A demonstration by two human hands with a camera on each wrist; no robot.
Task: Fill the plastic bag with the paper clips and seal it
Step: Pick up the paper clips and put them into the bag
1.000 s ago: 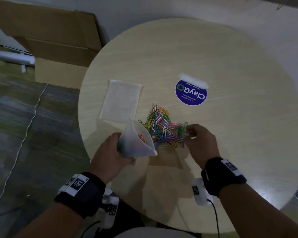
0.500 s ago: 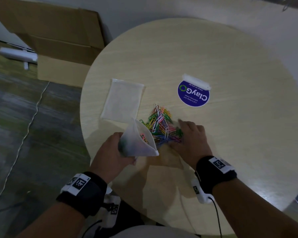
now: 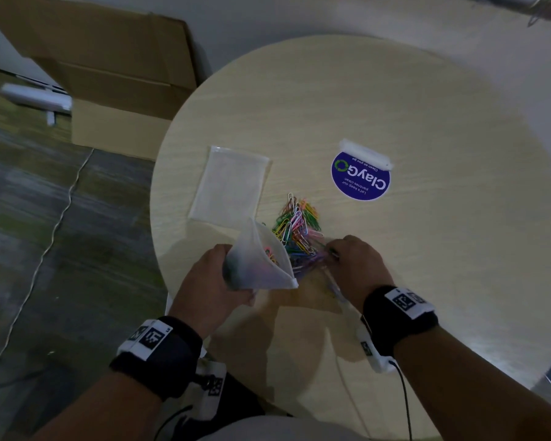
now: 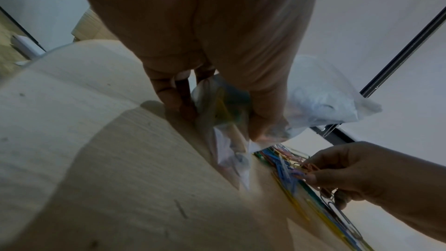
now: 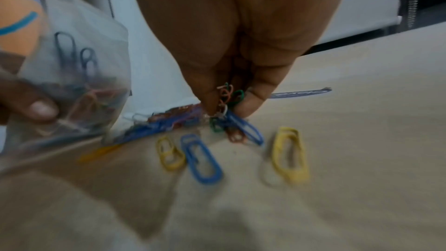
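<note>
My left hand [image 3: 213,275] grips a clear plastic bag [image 3: 258,265] just above the round wooden table [image 3: 427,249], mouth open toward the clips. Several coloured clips show through the bag [image 5: 79,75]. A heap of coloured paper clips [image 3: 296,227] lies just beyond the bag. My right hand [image 3: 353,259] pinches a small bunch of clips [image 5: 226,96] at the heap's near right edge, between thumb and fingertips. In the right wrist view, loose yellow and blue clips [image 5: 200,157] lie on the table in front of that hand. The left wrist view shows the bag [image 4: 321,98] bunched under my thumb.
A second empty plastic bag [image 3: 229,186] lies flat on the table, left of the heap. A round blue sticker [image 3: 360,176] sits beyond the heap to the right. A cardboard box [image 3: 115,78] stands on the floor past the table's left edge.
My right hand swept left into the heap, then drew back slightly to its near right edge, now pinching clips. The left hand and bag have barely moved.
</note>
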